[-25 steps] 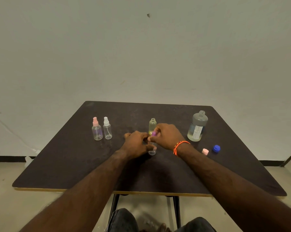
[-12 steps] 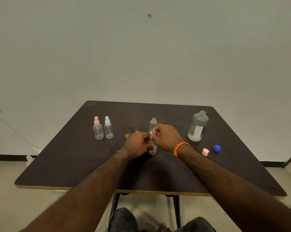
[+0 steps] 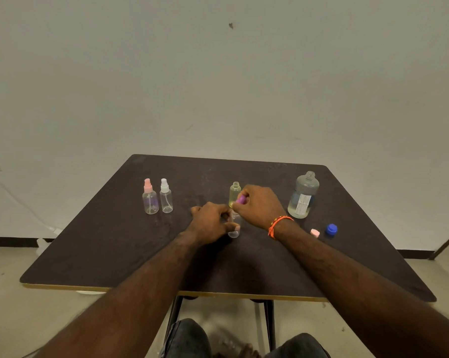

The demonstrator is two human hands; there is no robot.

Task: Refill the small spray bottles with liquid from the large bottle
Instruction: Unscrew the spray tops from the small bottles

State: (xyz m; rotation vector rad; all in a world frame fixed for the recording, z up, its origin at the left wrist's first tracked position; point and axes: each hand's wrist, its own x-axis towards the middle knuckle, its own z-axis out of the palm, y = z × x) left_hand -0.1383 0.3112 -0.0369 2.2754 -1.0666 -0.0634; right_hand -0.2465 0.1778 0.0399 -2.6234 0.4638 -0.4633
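At the middle of the dark table (image 3: 94, 254) my left hand (image 3: 210, 223) grips a small clear spray bottle (image 3: 234, 229) standing on the surface. My right hand (image 3: 259, 205) pinches its purple spray cap (image 3: 240, 200) at the bottle's top. Just behind stands an uncapped small bottle (image 3: 234, 193) holding yellowish liquid. The large bottle (image 3: 304, 195), uncapped and partly full, stands at the right. Two capped small spray bottles stand at the left, one with a pink top (image 3: 150, 197) and one with a white top (image 3: 165, 196).
A pink cap (image 3: 314, 232) and a blue cap (image 3: 331, 229) lie on the table to the right of my right wrist. The table's front edge is close to my knees. A plain wall rises behind the table.
My hands have stayed on the small bottle and purple cap, with only slight shifts of the fingers. Nothing else moved.
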